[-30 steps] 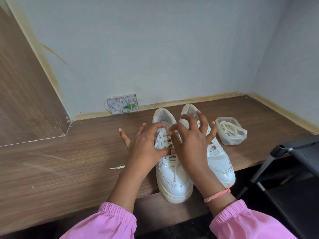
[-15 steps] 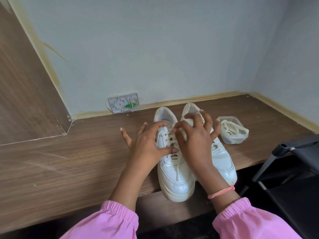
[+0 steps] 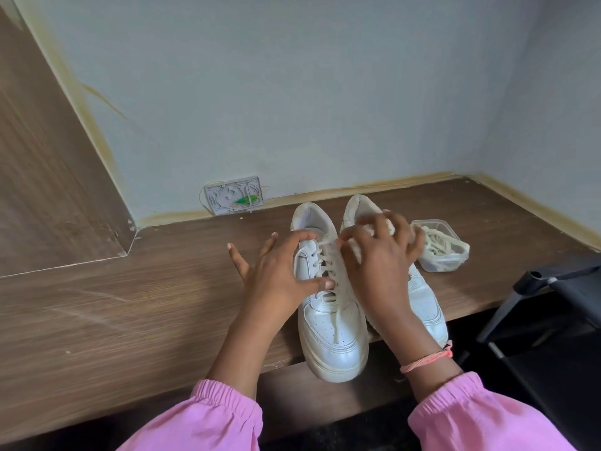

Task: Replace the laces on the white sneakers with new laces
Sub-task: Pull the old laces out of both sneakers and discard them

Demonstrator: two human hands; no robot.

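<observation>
- Sneakers: left sneaker (image 3: 328, 323) toe overhangs desk (image 3: 130, 314) edge, lace (image 3: 336, 315) end trailing loose.
- Left hand (image 3: 276, 278) grip: thumb and fingers steady the eyelets.
- Right hand (image 3: 380, 265), blurred, has shifted further back since earlier; grip unclear, unlacing likely underway.
- Container (image 3: 453, 263) of new laces (image 3: 437, 242) beyond, untouched.

1. A plain room in a home or lodging, seen at a built-in corner nook.
2. A wood-grain laminate counter (image 3: 130, 314) runs wall to wall, its back edge sealed with a yellowish strip (image 3: 374, 187).
3. Pale painted walls (image 3: 292, 92) meet in a corner on the right; a wooden side panel (image 3: 42, 177) closes the left.
4. An uncovered wall socket plate (image 3: 233, 194) sits just above the counter.
5. A dark chair frame (image 3: 553, 288) stands at the right.
</observation>
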